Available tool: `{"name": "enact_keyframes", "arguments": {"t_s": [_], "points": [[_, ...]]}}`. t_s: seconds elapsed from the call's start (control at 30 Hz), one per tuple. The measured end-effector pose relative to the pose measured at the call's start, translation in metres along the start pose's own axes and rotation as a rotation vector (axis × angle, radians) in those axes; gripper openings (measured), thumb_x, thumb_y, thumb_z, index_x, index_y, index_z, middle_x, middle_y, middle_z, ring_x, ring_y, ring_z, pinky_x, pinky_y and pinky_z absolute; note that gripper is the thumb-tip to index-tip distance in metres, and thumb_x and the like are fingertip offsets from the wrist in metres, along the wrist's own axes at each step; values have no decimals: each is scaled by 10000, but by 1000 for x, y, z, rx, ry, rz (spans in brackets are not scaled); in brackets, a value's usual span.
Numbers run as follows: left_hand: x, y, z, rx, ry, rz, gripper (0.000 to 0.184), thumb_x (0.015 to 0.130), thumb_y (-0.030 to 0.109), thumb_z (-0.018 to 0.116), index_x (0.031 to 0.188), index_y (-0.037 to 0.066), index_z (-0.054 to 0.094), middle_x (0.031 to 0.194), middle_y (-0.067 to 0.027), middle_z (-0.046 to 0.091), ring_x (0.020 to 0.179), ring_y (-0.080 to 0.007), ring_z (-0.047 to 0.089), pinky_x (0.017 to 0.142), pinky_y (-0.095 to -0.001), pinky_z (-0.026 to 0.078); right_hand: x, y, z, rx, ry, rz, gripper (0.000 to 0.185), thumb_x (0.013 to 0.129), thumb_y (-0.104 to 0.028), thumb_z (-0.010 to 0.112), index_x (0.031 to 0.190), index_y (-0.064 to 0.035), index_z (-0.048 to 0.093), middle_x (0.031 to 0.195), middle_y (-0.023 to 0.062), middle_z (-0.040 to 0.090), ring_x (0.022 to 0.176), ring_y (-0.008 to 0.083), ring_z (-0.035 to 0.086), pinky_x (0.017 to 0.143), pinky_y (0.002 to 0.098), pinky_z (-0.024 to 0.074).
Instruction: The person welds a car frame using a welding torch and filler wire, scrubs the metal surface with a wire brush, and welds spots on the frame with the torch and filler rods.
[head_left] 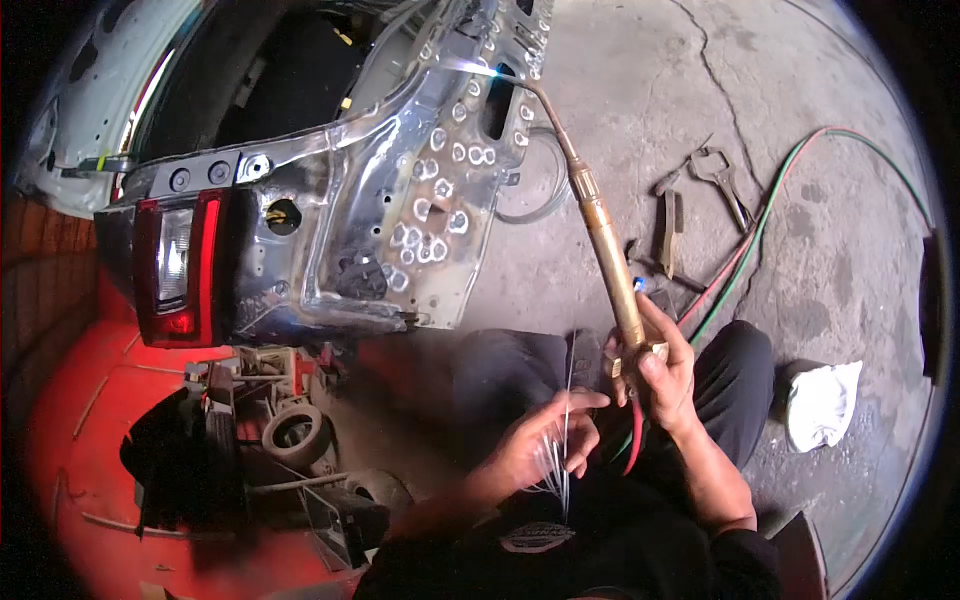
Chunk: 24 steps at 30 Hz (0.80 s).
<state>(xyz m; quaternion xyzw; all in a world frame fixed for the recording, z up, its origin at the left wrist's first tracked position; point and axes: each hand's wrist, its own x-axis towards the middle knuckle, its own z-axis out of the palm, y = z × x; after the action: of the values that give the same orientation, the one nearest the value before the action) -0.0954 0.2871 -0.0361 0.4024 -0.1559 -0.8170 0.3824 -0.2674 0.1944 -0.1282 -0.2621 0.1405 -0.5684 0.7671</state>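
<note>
Toward twelve o'clock, wrapped right fingers (655,372) aim gas torch (605,240), probably heating body panel (345,215); curled left fingers (580,402) hold wires (566,490); next needs steadiness.

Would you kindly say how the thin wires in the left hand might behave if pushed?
The thin wires would probably bend, being so slender. They seem springy rather than floppy, since one stands nearly straight above the left hand. Others may splay, as they fan apart.

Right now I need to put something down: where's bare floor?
Bare floor: between the green hose and white cloth; also between the metal panel and floor crack, beyond the coil. Crowded: around the clamp and lit torch.
</note>
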Motion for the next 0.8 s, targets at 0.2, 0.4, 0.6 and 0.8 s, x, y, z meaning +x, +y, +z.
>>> {"name": "enact_keyframes", "arguments": {"t_s": [0.2,0.4,0.6,0.8], "points": [[-21,-43,-9,112,-125,460,722,1036,549,458,1587,127,258,1064,-163,549,816,-210,600,801,-346,500,11,5,-10,34,18,5,826,932,-444,687,1551,-32,327,1052,204,642,638,205,648,465,278,529],[-33,-75,-40,54,-36,335,793,1017,523,522,1633,207,136,1166,-159,508,934,-206,556,862,-373,459,18,8,-13,52,-28,24,781,945,-428,675,1540,-40,351,1027,195,657,626,211,656,477,292,539],[-31,-91,-65,-134,42,308,791,1020,421,549,1635,207,99,1196,-126,525,991,-206,562,887,-332,452,16,4,-27,57,46,25,830,915,-469,695,1545,-48,355,983,198,650,587,204,640,451,273,521],[-26,-55,-10,500,547,526,681,860,-7,604,1481,-29,325,1048,-147,620,812,-169,617,730,-322,512,22,1,-28,36,104,-9,851,912,-479,689,1547,-29,345,950,197,649,544,197,618,436,280,514]]}}
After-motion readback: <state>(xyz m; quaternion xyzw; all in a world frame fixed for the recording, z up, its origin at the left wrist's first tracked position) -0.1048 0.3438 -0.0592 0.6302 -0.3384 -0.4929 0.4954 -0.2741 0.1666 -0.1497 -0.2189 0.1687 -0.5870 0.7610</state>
